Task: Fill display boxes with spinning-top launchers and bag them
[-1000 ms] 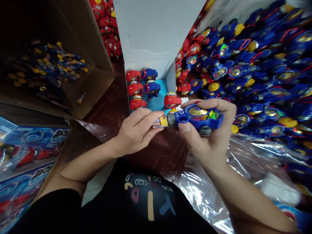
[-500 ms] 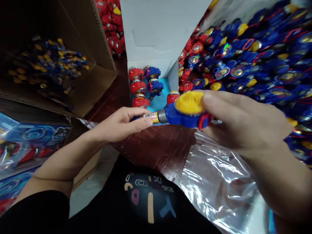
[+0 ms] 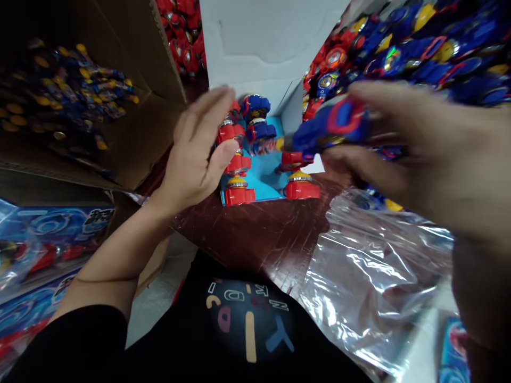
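My right hand point(image 3: 415, 154) grips a blue toy point(image 3: 333, 125) with a red ring, its thin tube end pointing left over a display box point(image 3: 275, 154) with a light-blue inside. My left hand point(image 3: 195, 149) is at the box's left side, fingers apart and holding nothing, partly covering the red toys there. Red toys point(image 3: 239, 196) stand along the left side of the box, with blue toys point(image 3: 257, 109) beside them. Two more red toys point(image 3: 302, 190) are at its right side. The box's white lid point(image 3: 271, 42) stands raised behind.
A cardboard carton point(image 3: 163, 127) at the left holds many small blue and yellow pieces. Piles of blue toys point(image 3: 471, 58) and red toys point(image 3: 186, 42) lie behind. Clear plastic bags point(image 3: 371, 276) lie front right; printed packages point(image 3: 51, 223) are at far left.
My left hand has let go of the toy's tube end and moved up and left, its fingers spreading. My right hand has raised the blue toy and turned it over.
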